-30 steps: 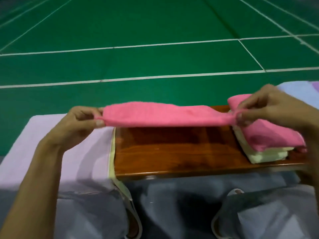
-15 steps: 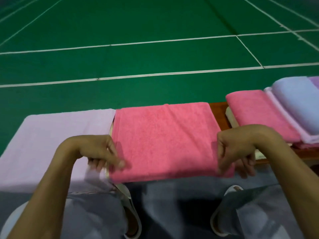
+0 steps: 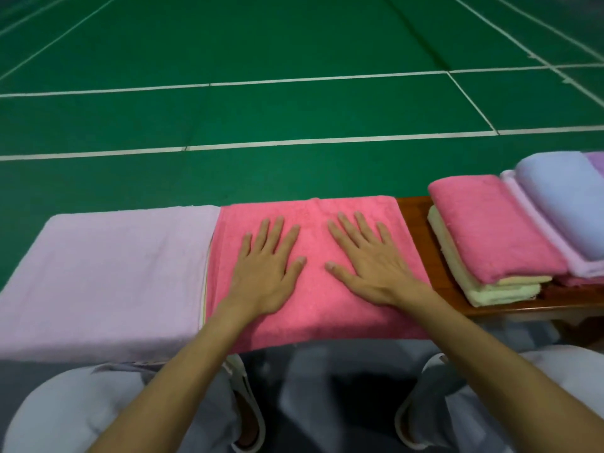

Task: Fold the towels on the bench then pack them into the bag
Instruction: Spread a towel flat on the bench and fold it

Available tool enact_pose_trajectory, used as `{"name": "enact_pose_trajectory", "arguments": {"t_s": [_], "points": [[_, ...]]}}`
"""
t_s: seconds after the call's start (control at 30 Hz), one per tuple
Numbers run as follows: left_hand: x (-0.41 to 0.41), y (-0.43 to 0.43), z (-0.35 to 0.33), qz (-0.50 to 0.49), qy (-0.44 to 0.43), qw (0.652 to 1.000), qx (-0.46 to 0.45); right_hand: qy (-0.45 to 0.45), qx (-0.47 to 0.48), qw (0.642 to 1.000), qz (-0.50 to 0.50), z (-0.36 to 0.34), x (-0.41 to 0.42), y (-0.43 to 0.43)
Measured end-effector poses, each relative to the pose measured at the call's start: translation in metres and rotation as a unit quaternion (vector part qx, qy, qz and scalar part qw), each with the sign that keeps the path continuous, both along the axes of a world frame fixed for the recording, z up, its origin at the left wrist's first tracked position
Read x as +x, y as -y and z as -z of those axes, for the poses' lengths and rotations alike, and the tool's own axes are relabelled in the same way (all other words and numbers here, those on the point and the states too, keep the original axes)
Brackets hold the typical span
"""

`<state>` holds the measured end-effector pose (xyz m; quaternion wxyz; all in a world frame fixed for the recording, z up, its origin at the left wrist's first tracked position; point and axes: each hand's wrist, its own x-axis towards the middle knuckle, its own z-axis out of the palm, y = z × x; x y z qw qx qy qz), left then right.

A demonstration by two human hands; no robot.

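A pink towel (image 3: 313,308) lies flat across the wooden bench (image 3: 415,217), its near edge hanging over the front. My left hand (image 3: 268,266) and my right hand (image 3: 366,263) both rest flat on it, fingers straight and spread, side by side near its middle. To the left lies a flat lilac towel (image 3: 111,273), touching the pink one. At the right a folded pink towel (image 3: 490,227) sits on a folded pale yellow towel (image 3: 483,289). No bag is in view.
Further right, a light blue towel (image 3: 568,204) lies on a lilac one (image 3: 536,223) at the frame edge. Beyond the bench stretches a green court floor (image 3: 261,109) with white lines. My knees and white shoes (image 3: 248,407) are below the bench.
The pink towel, held stretched in the air a second ago, was laid on the bench. Both hands let go of its near corners and now lie flat on top.
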<state>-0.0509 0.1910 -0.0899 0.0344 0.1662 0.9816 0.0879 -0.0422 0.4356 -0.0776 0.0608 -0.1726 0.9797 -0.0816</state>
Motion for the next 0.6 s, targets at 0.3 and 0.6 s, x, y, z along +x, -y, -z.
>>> {"name": "enact_pose_trajectory", "arguments": {"t_s": [0.3, 0.6], "points": [[0.003, 0.039, -0.001, -0.099, 0.001, 0.995, -0.002, 0.01, 0.044, 0.983, 0.18, 0.0, -0.011, -0.052], [0.014, 0.032, -0.033, -0.238, -0.084, 0.959, 0.13, -0.094, -0.029, 0.957, 0.275, -0.017, -0.002, -0.031]]}}
